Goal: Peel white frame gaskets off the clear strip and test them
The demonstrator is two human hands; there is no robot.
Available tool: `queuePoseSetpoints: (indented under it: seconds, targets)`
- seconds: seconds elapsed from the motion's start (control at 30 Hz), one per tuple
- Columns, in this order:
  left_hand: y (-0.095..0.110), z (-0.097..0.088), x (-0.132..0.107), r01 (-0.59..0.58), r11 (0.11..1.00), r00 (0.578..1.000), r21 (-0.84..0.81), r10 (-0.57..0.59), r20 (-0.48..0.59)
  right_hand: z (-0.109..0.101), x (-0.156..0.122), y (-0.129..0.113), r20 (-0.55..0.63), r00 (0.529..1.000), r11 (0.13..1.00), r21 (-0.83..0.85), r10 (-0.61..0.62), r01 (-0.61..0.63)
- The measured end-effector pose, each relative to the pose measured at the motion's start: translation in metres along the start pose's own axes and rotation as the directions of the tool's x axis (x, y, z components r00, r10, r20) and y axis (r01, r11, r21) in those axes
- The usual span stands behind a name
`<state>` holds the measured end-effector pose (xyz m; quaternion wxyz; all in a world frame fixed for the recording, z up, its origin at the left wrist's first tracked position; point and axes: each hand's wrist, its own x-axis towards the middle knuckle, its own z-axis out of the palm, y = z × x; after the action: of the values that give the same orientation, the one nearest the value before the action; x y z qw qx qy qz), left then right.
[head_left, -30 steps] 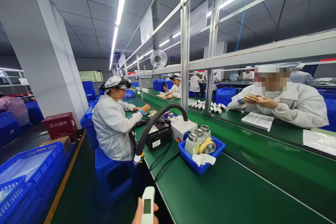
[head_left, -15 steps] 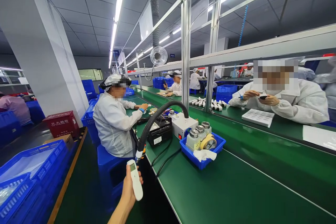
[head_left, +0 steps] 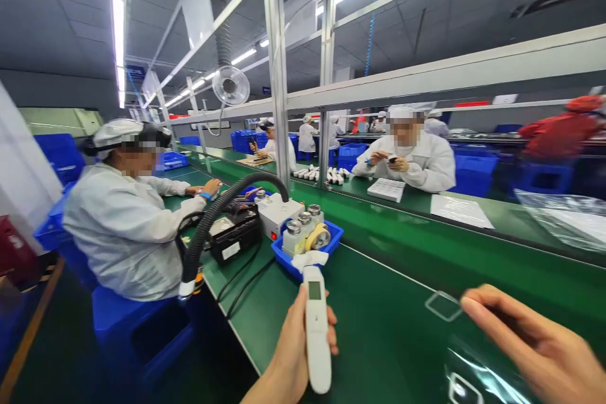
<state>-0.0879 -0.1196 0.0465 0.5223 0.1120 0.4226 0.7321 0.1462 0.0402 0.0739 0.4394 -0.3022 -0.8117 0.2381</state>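
Note:
My left hand (head_left: pixel 288 353) is wrapped round a slim white handheld device (head_left: pixel 316 328) with a small grey screen near its top, held upright over the near edge of the green bench (head_left: pixel 379 328). My right hand (head_left: pixel 530 344) reaches in from the right with fingers stretched out and nothing in them, its fingertips close to a small clear film piece (head_left: pixel 444 305) lying on the bench. A clear plastic sheet (head_left: pixel 466 379) lies below the right hand.
A blue tray (head_left: pixel 307 246) with metal-capped bottles and a tape roll stands behind the device, next to a white box (head_left: pixel 279 211) and a black unit with a corrugated hose (head_left: pixel 213 221). A co-worker in white (head_left: pixel 125 227) sits at left; another (head_left: pixel 411 154) sits across.
The view swung to the right along the bench. My left hand brought the white device from over the aisle up over the bench. My right hand came into view from the right.

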Motion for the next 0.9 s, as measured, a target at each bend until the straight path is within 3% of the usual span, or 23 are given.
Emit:
queuePoseSetpoints:
  seconds: [0.07,0.13,0.27,0.4,0.67,0.9]
  targets:
    - [-0.017,0.037,0.022,0.069,0.996,0.993,0.055,-0.073,0.088,-0.003,0.008,-0.007,0.082,0.995,0.996,0.059,0.057,-0.062]
    - [-0.038,0.067,0.039,0.114,0.984,0.979,0.138,-0.134,0.151,-0.005,0.013,-0.01,0.075,0.992,0.992,0.078,0.097,-0.103]
    - [-0.078,0.098,0.049,0.191,0.942,0.946,0.277,-0.252,0.204,-0.006,0.016,-0.001,0.043,0.995,0.992,0.08,0.095,-0.098]
    - [-0.093,0.1,0.042,0.247,0.92,0.927,0.304,-0.316,0.202,-0.002,0.016,0.009,0.073,0.991,0.984,0.134,0.11,-0.119]
    - [-0.093,0.097,0.042,0.257,0.915,0.931,0.313,-0.321,0.174,0.012,0.01,0.003,0.199,0.975,0.986,0.121,0.093,-0.119]
    - [-0.097,0.094,0.042,0.239,0.914,0.921,0.328,-0.32,0.221,0.017,0.008,0.004,0.229,0.965,0.983,0.102,0.127,-0.153]
